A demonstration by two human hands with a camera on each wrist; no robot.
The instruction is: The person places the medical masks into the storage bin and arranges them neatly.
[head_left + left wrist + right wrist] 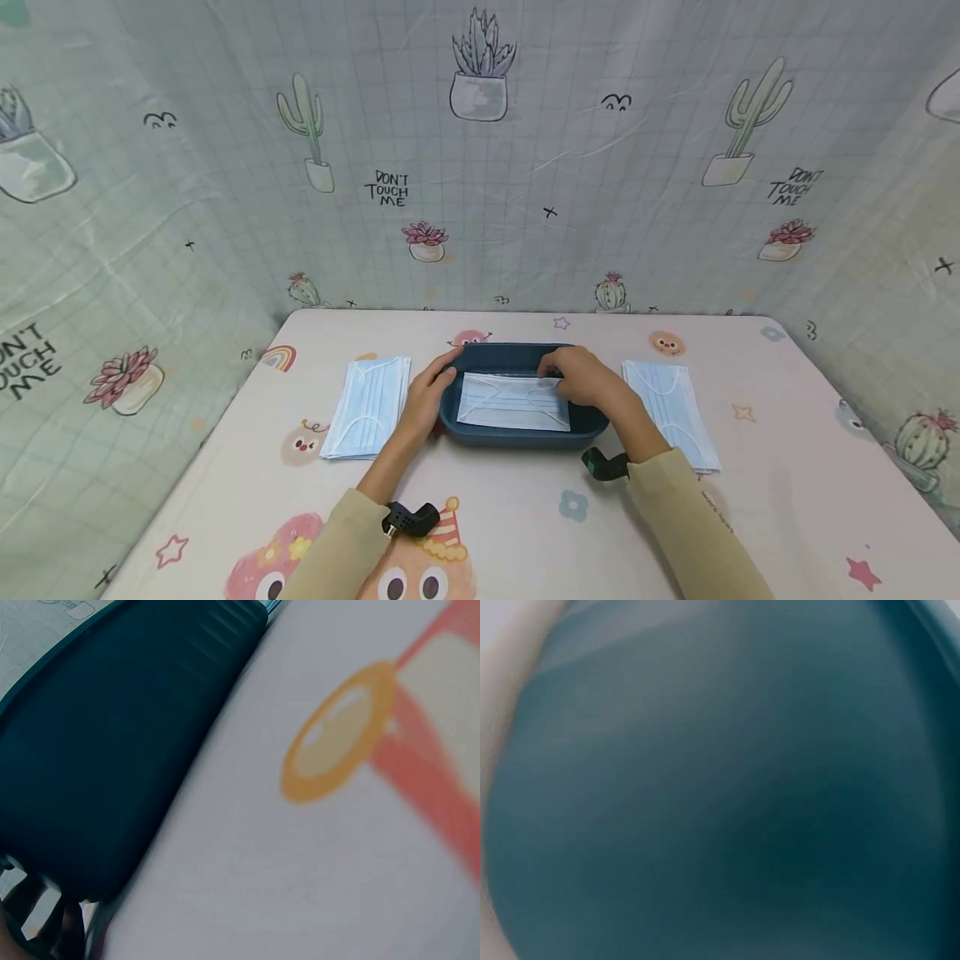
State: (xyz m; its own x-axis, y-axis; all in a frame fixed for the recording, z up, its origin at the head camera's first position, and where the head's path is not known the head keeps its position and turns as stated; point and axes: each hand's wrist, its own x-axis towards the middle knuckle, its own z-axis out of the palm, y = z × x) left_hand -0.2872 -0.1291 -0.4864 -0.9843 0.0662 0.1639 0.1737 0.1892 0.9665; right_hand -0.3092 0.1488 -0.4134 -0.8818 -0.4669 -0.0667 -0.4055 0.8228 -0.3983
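Observation:
A dark teal plastic box (517,438) with rounded corners sits midway across the table, its side also filling much of the left wrist view. Inside it lies a light blue pleated face mask (510,404) with white ear loops. My left hand (426,396) grips the box at its left end, the fingers (56,919) against its outer side. Over the right part of the box, my right hand (583,379) reaches in and pinches the mask at its upper right edge. The right wrist view is blurred, mostly teal plastic.
A stack of blue face masks (367,408) lies left of the box, beside my left forearm. Another stack of masks (671,408) lies to the right, partly behind my right forearm. A patterned curtain (480,167) hangs behind the table (517,517).

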